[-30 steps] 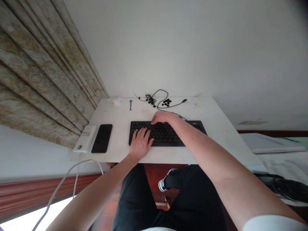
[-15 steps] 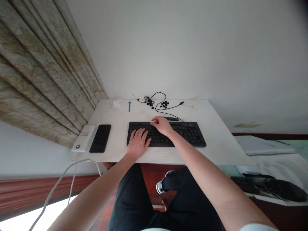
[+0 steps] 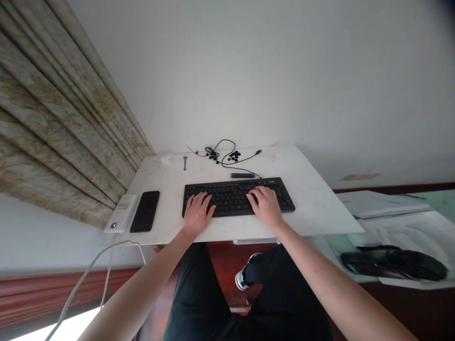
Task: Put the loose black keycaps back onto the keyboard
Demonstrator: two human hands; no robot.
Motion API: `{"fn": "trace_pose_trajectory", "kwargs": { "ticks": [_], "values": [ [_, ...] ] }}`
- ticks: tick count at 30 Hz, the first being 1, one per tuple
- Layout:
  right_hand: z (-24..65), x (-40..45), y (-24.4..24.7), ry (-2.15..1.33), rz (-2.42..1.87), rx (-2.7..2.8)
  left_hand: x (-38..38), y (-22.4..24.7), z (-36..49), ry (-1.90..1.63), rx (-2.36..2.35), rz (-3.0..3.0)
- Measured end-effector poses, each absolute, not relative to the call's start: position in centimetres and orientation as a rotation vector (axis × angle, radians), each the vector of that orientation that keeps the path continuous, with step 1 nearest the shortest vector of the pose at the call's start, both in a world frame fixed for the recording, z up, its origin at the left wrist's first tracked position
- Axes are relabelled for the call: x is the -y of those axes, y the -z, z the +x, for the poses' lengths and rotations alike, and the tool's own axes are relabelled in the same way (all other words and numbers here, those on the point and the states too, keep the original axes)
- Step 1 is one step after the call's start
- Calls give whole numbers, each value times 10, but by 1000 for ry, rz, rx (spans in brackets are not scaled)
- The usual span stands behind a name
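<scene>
A black keyboard (image 3: 231,201) lies near the front edge of the white table. My left hand (image 3: 197,211) rests on its left end, palm down with the fingers spread. On the right part of the keys lies my right hand (image 3: 266,204), its fingers loosely bent and nothing seen in them. A dark slim bar (image 3: 242,175) sits just behind the keyboard. Farther back are a coiled black cable (image 3: 213,153) with a USB plug (image 3: 258,152) and a heap of small black keycaps (image 3: 233,156).
A blue tool (image 3: 185,163) lies at the back left of the table. A black phone (image 3: 145,211) and a white power bank (image 3: 121,213) lie at the left edge, beside the patterned curtain (image 3: 81,123). To the right, a black bag-like item (image 3: 394,264) lies on a lower surface.
My right hand has moved right and toward me, from the top middle keys to the right part of the keyboard. My left hand stays at the left end. The view has shifted slightly.
</scene>
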State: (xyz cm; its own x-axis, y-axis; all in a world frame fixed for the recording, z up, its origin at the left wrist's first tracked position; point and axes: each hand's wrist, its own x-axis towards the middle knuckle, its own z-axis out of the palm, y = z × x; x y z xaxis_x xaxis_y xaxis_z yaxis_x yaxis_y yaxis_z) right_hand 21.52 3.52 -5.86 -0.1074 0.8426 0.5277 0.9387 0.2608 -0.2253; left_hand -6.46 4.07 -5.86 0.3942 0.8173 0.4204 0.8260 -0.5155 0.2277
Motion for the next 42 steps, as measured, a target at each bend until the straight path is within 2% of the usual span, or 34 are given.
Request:
{"fn": "trace_pose_trajectory", "kwargs": {
  "ticks": [6, 12, 15, 23, 35, 40, 42],
  "values": [
    [212, -33, 56, 222, -1638, 1999, -90, 43, -51, 823, 1658, -2563],
    [214, -34, 55, 188, -1664, 1968, -186, 30, -10, 417, 2020, -2602],
    [215, -34, 54, 169, -1674, 1962, -219, 30, 6, 374, 2099, -2564],
    [216, -35, 56, 176, -1673, 1961, -244, 38, 30, 452, 2159, -2521],
    [214, -34, 57, 227, -1642, 1948, -219, 33, -9, 1069, 2356, -2573],
    [213, -33, 57, 217, -1657, 1947, -189, 25, -31, 1556, 2481, -2449],
    [215, -32, 57, 198, -1651, 1947, -169, 24, -39, 1965, 2547, -2356]
  ]
}}
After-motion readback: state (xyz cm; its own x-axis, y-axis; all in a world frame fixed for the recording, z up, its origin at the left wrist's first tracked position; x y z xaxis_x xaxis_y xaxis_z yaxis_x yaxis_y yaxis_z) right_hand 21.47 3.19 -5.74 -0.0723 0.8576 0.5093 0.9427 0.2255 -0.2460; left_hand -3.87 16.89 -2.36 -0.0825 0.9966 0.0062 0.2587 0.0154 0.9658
